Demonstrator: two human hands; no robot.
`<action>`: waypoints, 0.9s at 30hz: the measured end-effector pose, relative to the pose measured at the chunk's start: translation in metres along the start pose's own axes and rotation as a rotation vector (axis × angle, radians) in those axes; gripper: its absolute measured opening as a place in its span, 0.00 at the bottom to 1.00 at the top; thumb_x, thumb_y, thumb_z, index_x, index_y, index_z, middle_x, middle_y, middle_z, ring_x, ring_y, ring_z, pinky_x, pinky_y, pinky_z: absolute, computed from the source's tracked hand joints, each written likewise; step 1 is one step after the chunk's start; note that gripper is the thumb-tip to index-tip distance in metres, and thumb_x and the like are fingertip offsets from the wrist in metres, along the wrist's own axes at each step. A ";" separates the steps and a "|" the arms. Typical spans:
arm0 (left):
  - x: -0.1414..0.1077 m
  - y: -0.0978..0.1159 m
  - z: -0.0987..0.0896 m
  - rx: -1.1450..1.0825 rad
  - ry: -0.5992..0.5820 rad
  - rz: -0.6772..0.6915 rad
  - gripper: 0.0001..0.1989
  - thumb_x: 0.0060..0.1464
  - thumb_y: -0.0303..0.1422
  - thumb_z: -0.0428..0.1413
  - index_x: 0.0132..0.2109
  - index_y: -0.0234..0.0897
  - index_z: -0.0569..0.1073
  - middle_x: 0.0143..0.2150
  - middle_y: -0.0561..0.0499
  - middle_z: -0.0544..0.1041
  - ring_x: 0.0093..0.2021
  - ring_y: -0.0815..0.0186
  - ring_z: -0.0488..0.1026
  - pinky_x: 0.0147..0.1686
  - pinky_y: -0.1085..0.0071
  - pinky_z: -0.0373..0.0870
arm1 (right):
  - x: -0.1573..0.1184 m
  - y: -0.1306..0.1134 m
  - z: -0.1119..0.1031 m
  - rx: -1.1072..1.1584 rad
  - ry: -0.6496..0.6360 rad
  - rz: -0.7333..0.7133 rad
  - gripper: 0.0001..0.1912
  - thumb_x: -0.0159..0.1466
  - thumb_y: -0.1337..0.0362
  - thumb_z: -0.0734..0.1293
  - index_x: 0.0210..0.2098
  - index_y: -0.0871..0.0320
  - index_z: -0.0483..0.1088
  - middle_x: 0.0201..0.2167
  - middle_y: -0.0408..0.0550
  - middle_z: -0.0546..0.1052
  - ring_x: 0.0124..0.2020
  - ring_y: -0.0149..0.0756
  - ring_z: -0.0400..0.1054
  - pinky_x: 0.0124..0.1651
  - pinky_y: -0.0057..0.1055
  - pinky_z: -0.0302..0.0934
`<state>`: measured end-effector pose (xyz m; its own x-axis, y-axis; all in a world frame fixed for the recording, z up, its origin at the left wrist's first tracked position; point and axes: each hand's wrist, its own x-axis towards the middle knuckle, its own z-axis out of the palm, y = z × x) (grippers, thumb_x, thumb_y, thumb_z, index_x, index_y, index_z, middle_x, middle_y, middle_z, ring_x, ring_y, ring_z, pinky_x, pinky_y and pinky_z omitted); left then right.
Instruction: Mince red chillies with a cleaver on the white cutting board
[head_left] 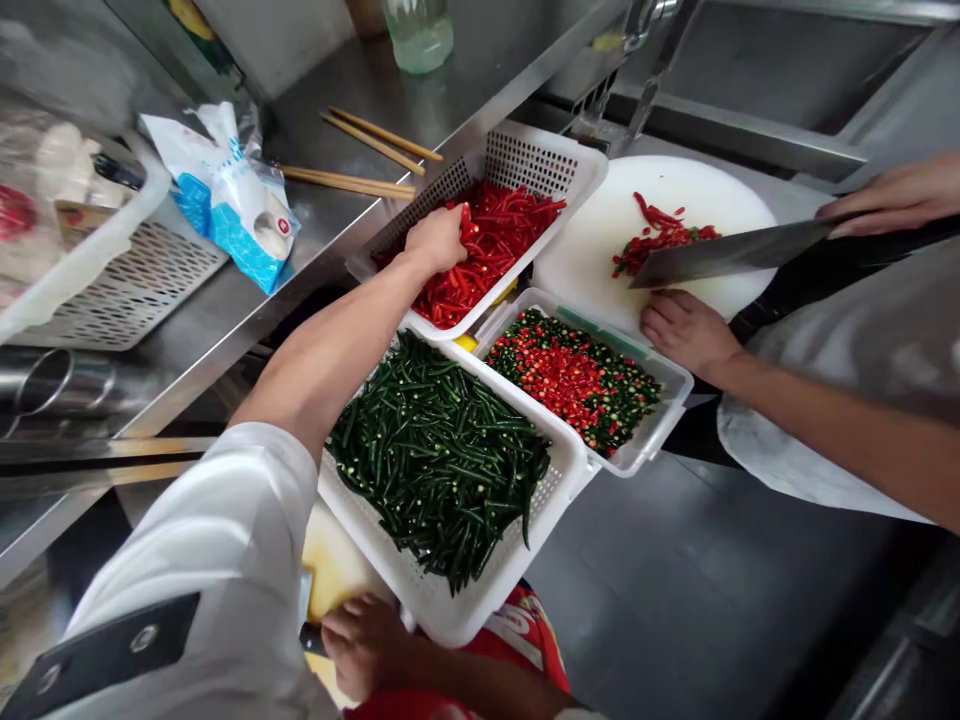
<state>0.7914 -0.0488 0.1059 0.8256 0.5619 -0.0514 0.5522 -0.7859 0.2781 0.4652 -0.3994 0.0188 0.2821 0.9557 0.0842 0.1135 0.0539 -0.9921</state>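
Your left hand [437,240] is down in the white basket [517,155], toward its edge nearest the tabletop [330,222], where your fingers look closed on a few of the red chilies [514,218] heaped there, though the fingertips are partly hidden. Your right hand [365,642] is wrapped around the knife [310,638] over the cutting board [337,555]. Expect the red chilies to be light, bendy, slick-skinned and easily bruised; take them across their middles in a loose pinch
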 end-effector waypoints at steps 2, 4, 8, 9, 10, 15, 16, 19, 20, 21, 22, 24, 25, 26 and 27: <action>-0.003 -0.004 -0.002 -0.193 0.060 -0.050 0.22 0.41 0.22 0.64 0.47 0.34 0.73 0.44 0.47 0.75 0.57 0.50 0.71 0.62 0.57 0.63 | -0.006 0.004 0.043 -0.081 -0.103 -0.177 0.10 0.60 0.69 0.60 0.30 0.56 0.73 0.32 0.39 0.78 0.35 0.28 0.72 0.36 0.27 0.59; -0.009 -0.009 -0.003 -0.425 0.105 -0.169 0.19 0.41 0.20 0.62 0.43 0.34 0.72 0.36 0.50 0.75 0.49 0.54 0.76 0.56 0.57 0.69 | -0.012 0.015 0.075 -0.174 -0.160 -0.276 0.10 0.57 0.69 0.58 0.29 0.57 0.71 0.32 0.42 0.78 0.35 0.30 0.72 0.35 0.30 0.58; -0.027 -0.019 -0.005 -0.886 0.108 -0.387 0.18 0.42 0.21 0.61 0.42 0.36 0.69 0.27 0.54 0.71 0.32 0.61 0.78 0.40 0.62 0.77 | -0.018 0.036 0.100 -0.237 -0.209 -0.336 0.08 0.58 0.63 0.59 0.27 0.55 0.68 0.32 0.43 0.78 0.34 0.35 0.72 0.34 0.34 0.58; -0.032 -0.021 -0.007 -0.960 0.097 -0.394 0.19 0.42 0.21 0.61 0.43 0.37 0.69 0.26 0.56 0.71 0.30 0.62 0.78 0.38 0.63 0.77 | -0.018 0.040 0.101 -0.256 -0.220 -0.338 0.09 0.58 0.63 0.58 0.27 0.54 0.69 0.33 0.43 0.79 0.35 0.36 0.72 0.34 0.34 0.59; -0.039 -0.023 -0.009 -1.017 0.091 -0.388 0.20 0.41 0.21 0.60 0.43 0.37 0.69 0.25 0.57 0.71 0.28 0.63 0.77 0.36 0.65 0.77 | -0.018 0.042 0.102 -0.279 -0.236 -0.339 0.09 0.58 0.63 0.58 0.28 0.53 0.69 0.34 0.43 0.79 0.35 0.36 0.72 0.35 0.34 0.59; -0.072 -0.025 -0.017 -1.208 0.091 -0.344 0.25 0.39 0.22 0.59 0.48 0.37 0.68 0.29 0.57 0.75 0.30 0.66 0.77 0.36 0.65 0.79 | -0.016 0.053 0.116 -0.390 -0.383 -0.407 0.12 0.60 0.55 0.57 0.33 0.52 0.69 0.37 0.44 0.79 0.35 0.40 0.71 0.38 0.36 0.63; -0.080 -0.025 -0.018 -1.237 0.086 -0.336 0.26 0.38 0.23 0.60 0.48 0.38 0.67 0.30 0.57 0.75 0.30 0.66 0.77 0.36 0.65 0.79 | -0.016 0.055 0.118 -0.409 -0.395 -0.400 0.13 0.61 0.55 0.56 0.35 0.51 0.69 0.38 0.44 0.79 0.36 0.40 0.71 0.39 0.36 0.63; -0.103 -0.024 -0.020 -1.301 0.060 -0.289 0.25 0.37 0.24 0.60 0.46 0.38 0.67 0.31 0.57 0.75 0.30 0.67 0.77 0.34 0.67 0.80 | -0.017 0.058 0.122 -0.433 -0.422 -0.393 0.15 0.61 0.56 0.55 0.38 0.51 0.71 0.41 0.46 0.79 0.38 0.41 0.70 0.40 0.36 0.62; -0.113 -0.024 -0.020 -1.314 0.052 -0.268 0.24 0.37 0.25 0.60 0.46 0.38 0.67 0.31 0.57 0.75 0.30 0.67 0.76 0.33 0.68 0.79 | -0.018 0.058 0.122 -0.436 -0.425 -0.393 0.16 0.62 0.56 0.55 0.39 0.51 0.72 0.42 0.46 0.79 0.39 0.41 0.70 0.41 0.36 0.62; -0.124 -0.024 -0.021 -1.326 0.046 -0.249 0.24 0.37 0.25 0.61 0.45 0.38 0.67 0.32 0.56 0.76 0.29 0.67 0.76 0.31 0.69 0.79 | -0.019 0.058 0.122 -0.439 -0.427 -0.394 0.17 0.62 0.56 0.55 0.40 0.51 0.72 0.42 0.46 0.79 0.39 0.41 0.70 0.42 0.36 0.62; -0.137 -0.024 -0.022 -1.341 0.039 -0.230 0.24 0.38 0.26 0.61 0.46 0.39 0.66 0.34 0.56 0.76 0.29 0.68 0.76 0.30 0.69 0.79 | -0.019 0.058 0.121 -0.441 -0.429 -0.394 0.17 0.62 0.56 0.55 0.41 0.51 0.72 0.43 0.47 0.79 0.40 0.42 0.70 0.43 0.36 0.62; -0.169 -0.027 -0.027 -1.385 0.013 -0.191 0.25 0.38 0.28 0.62 0.46 0.40 0.65 0.37 0.54 0.77 0.28 0.68 0.76 0.26 0.71 0.77 | -0.019 0.057 0.118 -0.441 -0.432 -0.390 0.17 0.62 0.57 0.55 0.43 0.52 0.73 0.44 0.47 0.79 0.42 0.42 0.70 0.46 0.36 0.62; -0.189 -0.029 -0.030 -1.407 -0.003 -0.170 0.26 0.38 0.29 0.63 0.47 0.40 0.65 0.39 0.54 0.78 0.27 0.67 0.76 0.24 0.71 0.77 | -0.018 0.056 0.116 -0.433 -0.434 -0.386 0.18 0.63 0.57 0.56 0.44 0.52 0.73 0.44 0.48 0.79 0.42 0.43 0.69 0.47 0.37 0.61; -0.211 -0.033 -0.034 -1.427 -0.024 -0.151 0.26 0.39 0.31 0.63 0.47 0.41 0.64 0.40 0.53 0.78 0.27 0.66 0.76 0.23 0.72 0.76 | -0.018 0.054 0.113 -0.408 -0.442 -0.381 0.18 0.63 0.57 0.56 0.45 0.53 0.72 0.45 0.49 0.79 0.44 0.44 0.69 0.48 0.38 0.61; -0.235 -0.037 -0.039 -1.442 -0.042 -0.137 0.26 0.39 0.32 0.64 0.47 0.41 0.64 0.41 0.52 0.78 0.28 0.65 0.77 0.21 0.73 0.75 | -0.017 0.052 0.111 -0.383 -0.455 -0.372 0.18 0.63 0.58 0.57 0.47 0.54 0.72 0.47 0.50 0.78 0.45 0.46 0.69 0.49 0.39 0.61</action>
<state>0.5722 -0.1422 0.1448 0.7934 0.5825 -0.1770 0.0514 0.2256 0.9729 0.3610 -0.3806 -0.0441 -0.2580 0.9242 0.2815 0.4762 0.3752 -0.7953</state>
